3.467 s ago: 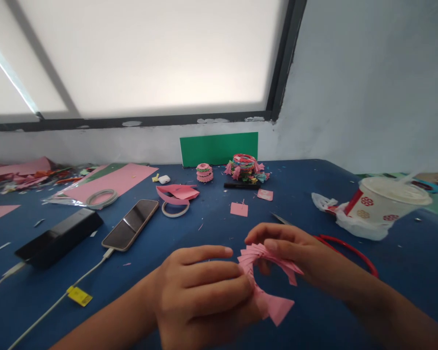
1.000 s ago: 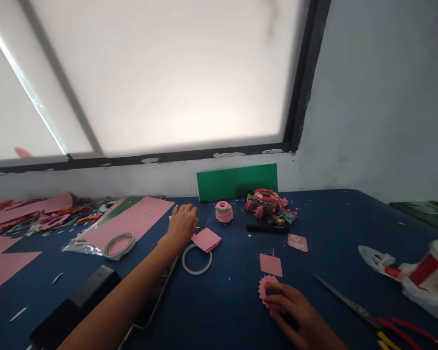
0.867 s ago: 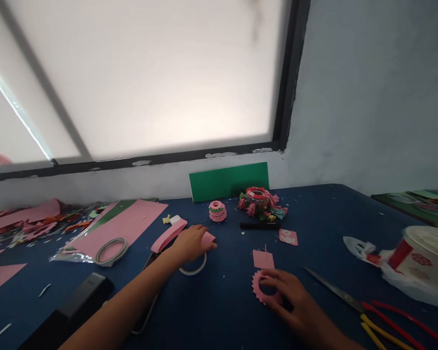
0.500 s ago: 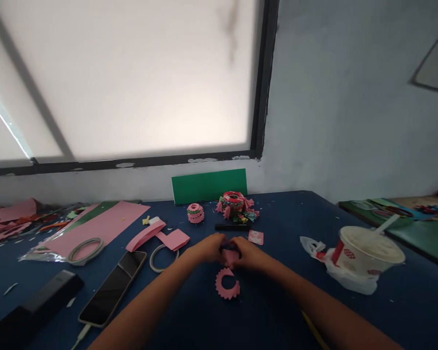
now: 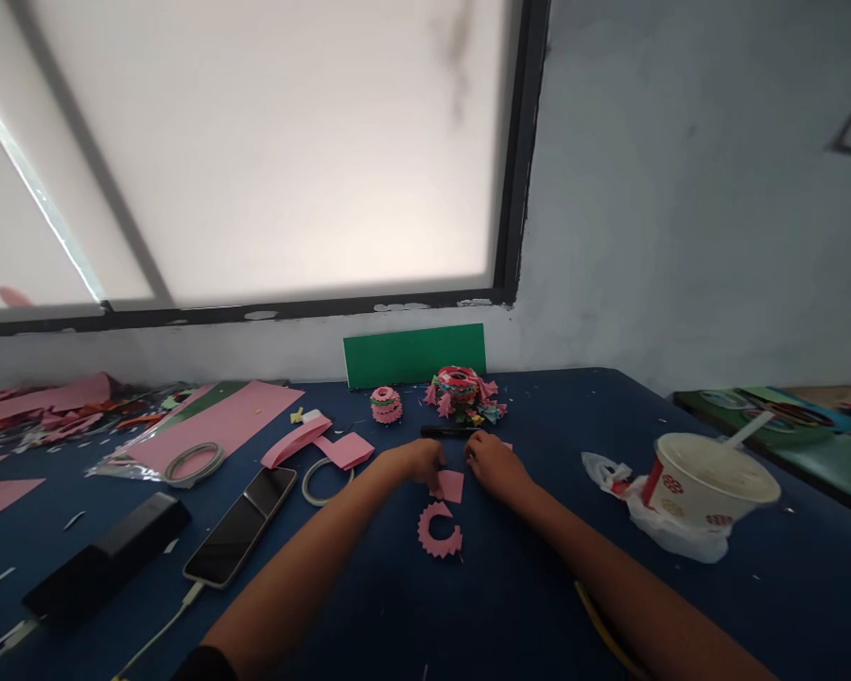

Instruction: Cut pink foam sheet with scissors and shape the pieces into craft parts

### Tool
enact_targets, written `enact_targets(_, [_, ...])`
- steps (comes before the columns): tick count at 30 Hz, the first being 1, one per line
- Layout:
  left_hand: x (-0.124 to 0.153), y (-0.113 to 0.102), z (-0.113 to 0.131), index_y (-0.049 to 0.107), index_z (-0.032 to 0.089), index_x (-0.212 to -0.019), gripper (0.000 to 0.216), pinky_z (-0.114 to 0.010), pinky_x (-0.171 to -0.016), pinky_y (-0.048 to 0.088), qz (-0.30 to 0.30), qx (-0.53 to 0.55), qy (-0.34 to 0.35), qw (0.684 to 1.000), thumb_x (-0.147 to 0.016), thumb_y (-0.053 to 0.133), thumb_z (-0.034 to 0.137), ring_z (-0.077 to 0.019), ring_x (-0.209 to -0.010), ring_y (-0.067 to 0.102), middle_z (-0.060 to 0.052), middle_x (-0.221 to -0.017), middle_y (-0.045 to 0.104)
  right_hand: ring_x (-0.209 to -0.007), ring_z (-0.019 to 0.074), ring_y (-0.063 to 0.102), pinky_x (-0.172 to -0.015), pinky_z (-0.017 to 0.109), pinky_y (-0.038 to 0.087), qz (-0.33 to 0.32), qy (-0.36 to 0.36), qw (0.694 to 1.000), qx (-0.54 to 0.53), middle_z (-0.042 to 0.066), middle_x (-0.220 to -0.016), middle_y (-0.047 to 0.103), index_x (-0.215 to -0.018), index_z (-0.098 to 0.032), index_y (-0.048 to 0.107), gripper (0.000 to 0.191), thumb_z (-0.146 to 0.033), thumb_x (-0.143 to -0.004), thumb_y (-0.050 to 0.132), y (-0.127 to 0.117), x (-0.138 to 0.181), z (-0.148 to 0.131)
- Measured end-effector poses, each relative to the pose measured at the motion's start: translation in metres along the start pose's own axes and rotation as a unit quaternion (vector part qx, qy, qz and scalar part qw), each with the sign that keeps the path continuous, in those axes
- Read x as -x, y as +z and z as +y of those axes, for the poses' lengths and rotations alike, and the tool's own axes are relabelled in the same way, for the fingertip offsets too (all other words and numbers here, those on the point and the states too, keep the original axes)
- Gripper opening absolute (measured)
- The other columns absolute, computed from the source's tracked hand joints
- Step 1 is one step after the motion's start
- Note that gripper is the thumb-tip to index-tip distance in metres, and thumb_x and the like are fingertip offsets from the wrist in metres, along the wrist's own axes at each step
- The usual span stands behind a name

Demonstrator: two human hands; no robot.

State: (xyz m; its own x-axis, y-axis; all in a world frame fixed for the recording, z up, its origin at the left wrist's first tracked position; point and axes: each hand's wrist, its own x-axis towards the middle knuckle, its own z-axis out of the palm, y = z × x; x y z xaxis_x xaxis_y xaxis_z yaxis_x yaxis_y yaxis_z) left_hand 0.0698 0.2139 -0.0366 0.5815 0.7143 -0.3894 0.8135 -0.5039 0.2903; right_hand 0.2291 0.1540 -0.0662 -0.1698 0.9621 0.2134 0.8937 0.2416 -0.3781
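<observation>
On the blue table [image 5: 681, 605], far left, a black power bank [image 5: 106, 558] lies beside a cabled phone [image 5: 241, 525]. A tape ring [image 5: 324, 480] sits next, below a folded pink strip [image 5: 319, 445].

At centre, the left hand [image 5: 418, 463] has its fingers curled, the tips meeting the left edge of a small pink paper square [image 5: 452, 486]. Whether it grips cannot be told.

The square lies between both hands, just above a pleated pink paper ring [image 5: 440, 532] resting free on the table.

The right hand [image 5: 493, 465] is loosely curled just beside the square's upper right corner; contact cannot be confirmed.

A lidded paper cup [image 5: 713, 478] stands at the right.
</observation>
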Motion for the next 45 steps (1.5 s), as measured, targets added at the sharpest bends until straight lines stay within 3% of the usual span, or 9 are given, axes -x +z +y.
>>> enact_targets(7, [0.002, -0.010, 0.013, 0.057, 0.012, -0.101, 0.025, -0.034, -0.071, 0.051, -0.009, 0.006, 0.034, 0.999, -0.087, 0.052, 0.031, -0.0183, -0.083, 0.060, -0.004, -0.098, 0.060, -0.096, 0.0209, 0.054, -0.085, 0.033, 0.040, 0.079, 0.004, 0.994, -0.069, 0.010, -0.100, 0.059, -0.090, -0.013, 0.061, 0.014, -0.019, -0.084, 0.050, -0.012, 0.029, -0.002])
enact_targets(12, [0.049, -0.002, 0.020, 0.060, 0.012, -0.083, 0.013, -0.028, -0.065, 0.047, 0.163, 0.085, 0.094, 0.978, -0.077, 0.063, 0.024, -0.0145, -0.072, 0.057, -0.001, -0.078, 0.060, -0.074, 0.0149, 0.059, -0.064, 0.024, 0.045, 0.087, -0.060, 0.985, -0.138, 0.006, -0.092, 0.063, -0.102, -0.015, 0.059, 0.031, -0.037, -0.079, 0.059, -0.026, 0.052, -0.021])
enact_targets(17, [0.129, 0.044, 0.025, 0.059, 0.015, -0.069, 0.012, -0.023, -0.064, 0.043, 0.308, 0.183, 0.131, 0.924, -0.071, 0.052, 0.005, -0.0144, -0.080, 0.056, -0.003, -0.083, 0.060, -0.069, 0.0148, 0.064, -0.064, 0.023, 0.046, 0.056, -0.170, 0.971, -0.156, 0.004, -0.079, 0.069, -0.085, -0.020, 0.067, 0.019, -0.029, -0.086, 0.049, -0.021, 0.101, -0.046])
enact_targets(20, [0.158, 0.074, 0.024, 0.058, 0.016, -0.084, 0.014, -0.022, -0.062, 0.047, 0.316, 0.260, 0.141, 0.902, -0.078, 0.047, 0.011, -0.0147, -0.084, 0.059, -0.006, -0.093, 0.061, -0.074, 0.0153, 0.066, -0.067, 0.023, 0.047, 0.040, -0.243, 0.954, -0.168, 0.006, -0.083, 0.071, -0.092, -0.017, 0.065, 0.024, -0.022, -0.089, 0.042, -0.013, 0.134, -0.054])
enact_targets(24, [0.160, 0.095, 0.017, 0.058, 0.014, -0.095, 0.023, -0.027, -0.063, 0.050, 0.146, 0.536, 0.084, 0.827, -0.076, 0.057, 0.027, -0.0171, -0.081, 0.063, -0.008, -0.097, 0.063, -0.081, 0.0151, 0.067, -0.072, 0.022, 0.048, -0.001, -0.250, 0.952, -0.179, 0.004, -0.090, 0.071, -0.098, -0.019, 0.064, 0.023, -0.018, -0.086, 0.045, -0.013, 0.156, -0.057])
enact_targets(30, [0.141, 0.105, 0.010, 0.065, 0.011, -0.077, 0.027, -0.027, -0.066, 0.048, 0.105, 0.503, 0.081, 0.854, -0.059, 0.073, 0.028, -0.0153, -0.067, 0.062, -0.003, -0.072, 0.066, -0.062, 0.0155, 0.062, -0.057, 0.023, 0.046, -0.062, -0.074, 0.960, -0.261, 0.001, -0.068, 0.067, -0.073, -0.018, 0.063, 0.019, -0.031, -0.081, 0.053, -0.008, 0.140, -0.060])
enact_targets(34, [0.141, 0.110, 0.014, 0.064, 0.012, -0.083, 0.021, -0.027, -0.066, 0.046, 0.162, 0.448, 0.068, 0.877, -0.066, 0.066, 0.025, -0.0164, -0.073, 0.061, -0.004, -0.079, 0.066, -0.071, 0.0168, 0.063, -0.064, 0.025, 0.048, -0.090, -0.008, 0.920, -0.382, 0.002, -0.077, 0.067, -0.098, -0.016, 0.059, 0.027, -0.022, -0.072, 0.061, 0.006, 0.127, -0.059])
enact_targets(40, [0.143, 0.111, 0.017, 0.066, 0.016, -0.081, 0.018, -0.024, -0.064, 0.041, 0.228, 0.324, 0.073, 0.915, -0.065, 0.063, 0.010, -0.0133, -0.068, 0.054, 0.000, -0.078, 0.061, -0.078, 0.0176, 0.062, -0.069, 0.027, 0.048, -0.119, -0.039, 0.927, -0.354, 0.004, -0.087, 0.066, -0.095, -0.016, 0.065, 0.025, -0.011, -0.073, 0.055, 0.008, 0.119, -0.060])
enact_targets(45, [0.141, 0.110, 0.012, 0.069, 0.017, -0.077, 0.013, -0.021, -0.063, 0.040, 0.203, 0.276, 0.126, 0.931, -0.070, 0.061, 0.010, -0.0118, -0.066, 0.053, 0.001, -0.073, 0.061, -0.073, 0.0163, 0.060, -0.066, 0.026, 0.045, -0.012, -0.151, 0.973, -0.172, 0.003, -0.079, 0.065, -0.079, -0.017, 0.067, 0.014, -0.006, -0.074, 0.059, 0.017, 0.123, -0.060])
